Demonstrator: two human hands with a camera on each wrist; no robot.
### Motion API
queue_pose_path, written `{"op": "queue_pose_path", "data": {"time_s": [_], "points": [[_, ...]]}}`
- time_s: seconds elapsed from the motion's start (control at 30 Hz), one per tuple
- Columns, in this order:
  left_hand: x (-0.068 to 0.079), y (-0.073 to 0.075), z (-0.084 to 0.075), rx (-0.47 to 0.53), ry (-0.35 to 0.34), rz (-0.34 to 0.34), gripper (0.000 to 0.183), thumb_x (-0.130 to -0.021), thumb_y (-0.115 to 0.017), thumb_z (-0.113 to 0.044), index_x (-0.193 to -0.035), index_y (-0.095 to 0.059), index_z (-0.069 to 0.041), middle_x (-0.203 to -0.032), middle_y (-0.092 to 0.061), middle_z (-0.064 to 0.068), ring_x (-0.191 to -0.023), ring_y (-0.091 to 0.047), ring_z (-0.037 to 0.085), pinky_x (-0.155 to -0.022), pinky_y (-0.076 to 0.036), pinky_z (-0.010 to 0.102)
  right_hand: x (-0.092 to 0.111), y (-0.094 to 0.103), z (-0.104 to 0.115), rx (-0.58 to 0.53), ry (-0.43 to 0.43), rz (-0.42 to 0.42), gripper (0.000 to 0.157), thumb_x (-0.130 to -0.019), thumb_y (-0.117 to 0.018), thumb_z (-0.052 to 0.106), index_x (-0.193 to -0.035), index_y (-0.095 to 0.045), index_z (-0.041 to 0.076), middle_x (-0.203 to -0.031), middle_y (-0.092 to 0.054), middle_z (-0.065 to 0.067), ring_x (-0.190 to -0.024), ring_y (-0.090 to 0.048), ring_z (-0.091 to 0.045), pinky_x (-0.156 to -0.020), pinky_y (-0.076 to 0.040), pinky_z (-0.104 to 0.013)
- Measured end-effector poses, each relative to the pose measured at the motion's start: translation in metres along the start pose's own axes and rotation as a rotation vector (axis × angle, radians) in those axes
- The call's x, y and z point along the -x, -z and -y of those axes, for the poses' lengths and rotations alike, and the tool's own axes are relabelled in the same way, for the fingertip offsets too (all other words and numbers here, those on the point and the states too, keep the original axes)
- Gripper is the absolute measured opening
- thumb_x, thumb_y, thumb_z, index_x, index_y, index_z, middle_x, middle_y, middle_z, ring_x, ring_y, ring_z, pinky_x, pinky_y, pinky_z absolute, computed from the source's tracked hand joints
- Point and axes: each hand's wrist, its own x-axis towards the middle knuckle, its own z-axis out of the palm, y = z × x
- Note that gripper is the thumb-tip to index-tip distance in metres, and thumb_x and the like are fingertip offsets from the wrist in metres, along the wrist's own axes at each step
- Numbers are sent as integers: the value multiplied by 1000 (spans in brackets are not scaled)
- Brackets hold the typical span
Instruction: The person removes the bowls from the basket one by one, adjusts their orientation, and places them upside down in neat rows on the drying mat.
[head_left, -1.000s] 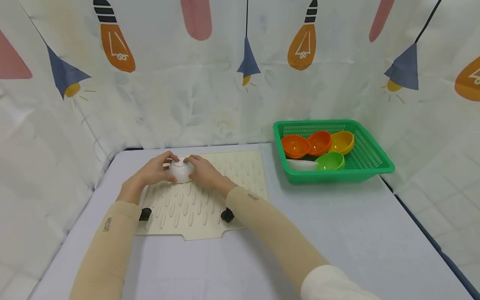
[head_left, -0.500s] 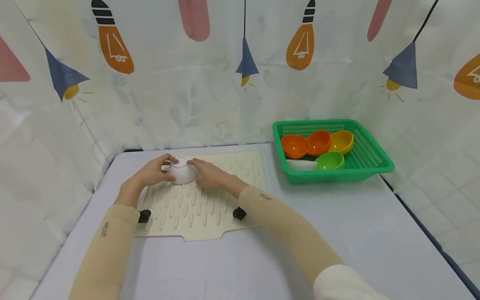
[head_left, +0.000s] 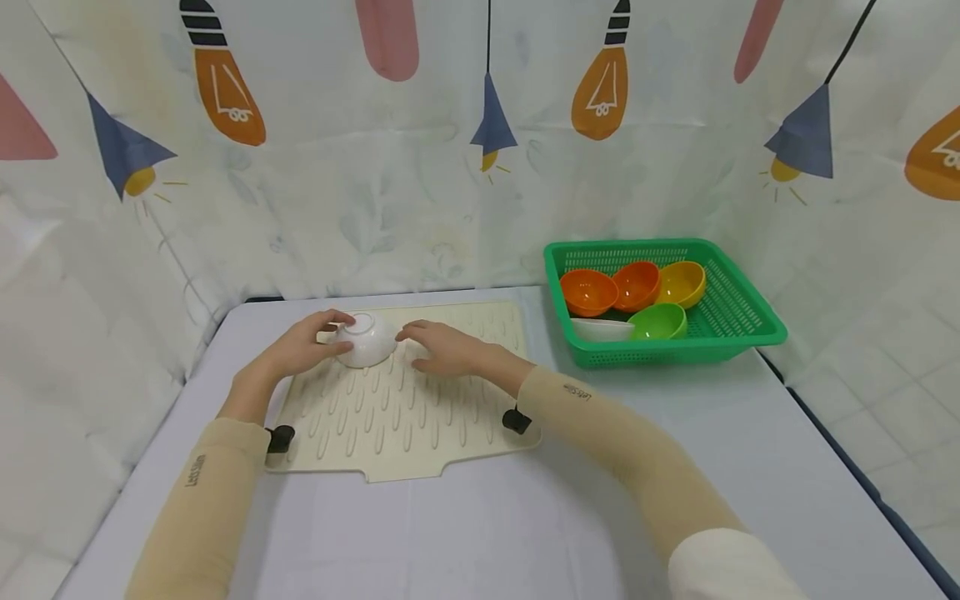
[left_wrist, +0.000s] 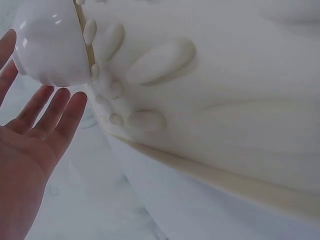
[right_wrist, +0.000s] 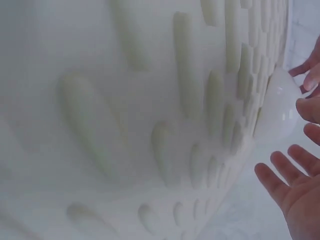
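Observation:
A white bowl sits upside down near the far left part of a cream draining mat, its foot ring facing up. At its left side is my left hand, with index finger and thumb right at the bowl. The left wrist view shows that hand's fingers spread and relaxed, close beside the bowl's wall. To the right, my right hand hovers over the mat with loosely bent fingers, holding nothing. The right wrist view shows its fingertips apart from the bowl.
A green plastic basket stands at the back right of the table. Inside are orange bowls, a yellow bowl, a light green bowl and a white bowl. A patterned curtain hangs along the back.
My right hand has let go of the white bowl and moved right, away from it. The left hand has loosened but stays beside the bowl, which rests on the mat.

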Motion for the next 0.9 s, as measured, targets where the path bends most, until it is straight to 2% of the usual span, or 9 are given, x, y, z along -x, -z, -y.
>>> {"op": "queue_pose_path", "data": {"time_s": [0.13,0.23,0.47,0.57,0.7,0.8,0.9], "points": [[4,-1,-2,32,33,-24,54,-104,-65,-26,-147,-45,-1,-151,-40,29,-139,-36,53,-107,-38,66,14,7,1,-18,30,0,48,-104,-63,17,-149,-49,9,-154,-44,-7,-141,-43,-20,-113,-36,-29],[7,-2,-3,33,84,-60,59,-104,-64,-31,-150,-41,-3,-152,-39,30,-139,-38,52,-106,-38,66,26,11,1,-21,45,-8,45,-104,-62,18,-147,-52,9,-151,-47,-6,-139,-45,-20,-112,-39,-29],[17,3,-3,-16,220,-171,56,-105,-59,-34,-147,-46,1,-144,-47,32,-129,-48,50,-98,-46,62,51,22,-3,-32,106,-38,36,-104,-62,18,-139,-58,10,-144,-52,-4,-133,-51,-24,-108,-42,-30],[21,5,1,-28,299,-163,59,-105,-57,-36,-146,-45,5,-143,-46,35,-130,-45,53,-100,-44,63,63,27,-4,-43,115,-43,33,-104,-62,17,-136,-60,10,-140,-55,-4,-129,-54,-24,-105,-44,-30],[28,7,7,4,395,-129,64,-106,-55,-36,-149,-40,9,-146,-40,39,-131,-41,55,-104,-40,64,78,33,-4,-53,104,-49,34,-103,-64,17,-136,-60,11,-138,-57,-2,-122,-56,-19,-96,-49,-27],[32,8,11,63,458,-100,69,-105,-55,-36,-152,-35,10,-149,-35,40,-130,-44,52,-104,-43,60,89,38,-5,-63,90,-54,36,-103,-64,18,-138,-60,11,-137,-58,-1,-119,-57,-16,-91,-51,-26],[36,9,14,114,498,-68,73,-105,-55,-37,-154,-30,11,-150,-34,40,-130,-45,50,-103,-47,55,100,44,-7,-85,91,-66,38,-103,-64,19,-139,-59,10,-136,-60,-2,-117,-58,-16,-90,-54,-29]]}}
